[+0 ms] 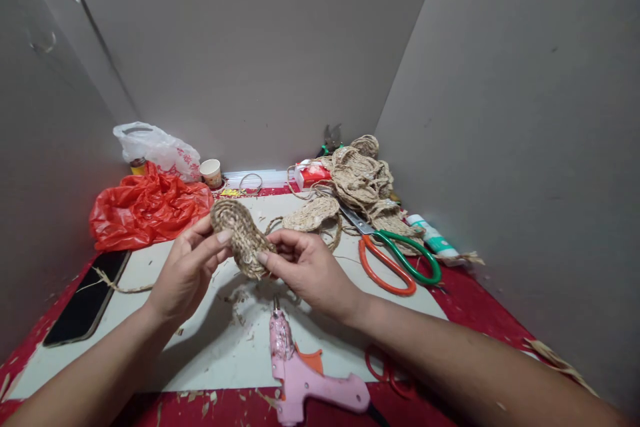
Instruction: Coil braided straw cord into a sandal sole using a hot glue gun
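Between my two hands is a small oval sole of coiled straw rope (240,235), raised above the white board (210,360) and tilted. My left hand (193,267) pinches its left edge, thumb on the face turned to me. On the right edge my right hand (305,267) closes with its thumb pressing the lower part; some fingers are hidden behind the piece. Below the hands lies a pink hot glue gun (305,373), its metal nozzle pointing away from me. Another woven straw piece (313,213) rests just beyond my right hand.
Large scissors (387,253) with orange and green handles lie to the right, by a heap of braided straw rope (363,177). At left are a phone (87,297) and a red plastic bag (150,210). A paper cup (211,173) stands near the back wall.
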Available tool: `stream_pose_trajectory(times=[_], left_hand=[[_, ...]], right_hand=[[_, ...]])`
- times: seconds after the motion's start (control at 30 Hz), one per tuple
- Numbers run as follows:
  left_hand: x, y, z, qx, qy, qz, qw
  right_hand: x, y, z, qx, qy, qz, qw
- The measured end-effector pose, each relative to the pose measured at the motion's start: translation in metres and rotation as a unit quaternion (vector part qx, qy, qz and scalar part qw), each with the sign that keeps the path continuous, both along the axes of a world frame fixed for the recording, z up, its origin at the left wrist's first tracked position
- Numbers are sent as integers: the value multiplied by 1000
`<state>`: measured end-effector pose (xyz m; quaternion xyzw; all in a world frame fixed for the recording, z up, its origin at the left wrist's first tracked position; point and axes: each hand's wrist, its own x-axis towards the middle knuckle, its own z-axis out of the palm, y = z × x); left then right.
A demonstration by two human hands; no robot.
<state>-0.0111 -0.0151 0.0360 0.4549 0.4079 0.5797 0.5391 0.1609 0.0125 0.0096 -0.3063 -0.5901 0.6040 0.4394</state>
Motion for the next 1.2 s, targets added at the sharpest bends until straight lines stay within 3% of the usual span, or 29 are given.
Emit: stream_pose_trajectory(times=[0.1,0.3,0.5,0.6,0.67,1.0,1.1,1.2], left_hand=[[-4,0,8,13,-12,30,999],[-19,10,18,97,-47,201,974],[-40,0,53,186,-93,304,930],[-40,-9,63,228,-98,301,921],[-34,-11,61,220,-81,287,929],[-7,2,-1,52,30,81,995],[-4,0,-10,35,82,30,996],[-4,0,-12,29,124,19,992]], right_hand=[[1,3,2,-26,27,-22,999],[2,4,2,-30,63,-50,996],[3,8,-2,-42,107,-80,990],[2,7,-4,-42,100,-72,991],[0,4,-5,-39,96,-68,992],[-3,-3,-8,-45,100,-20,994],[-4,-4,-8,-39,87,0,995],[-4,-7,-5,-26,64,19,997]])
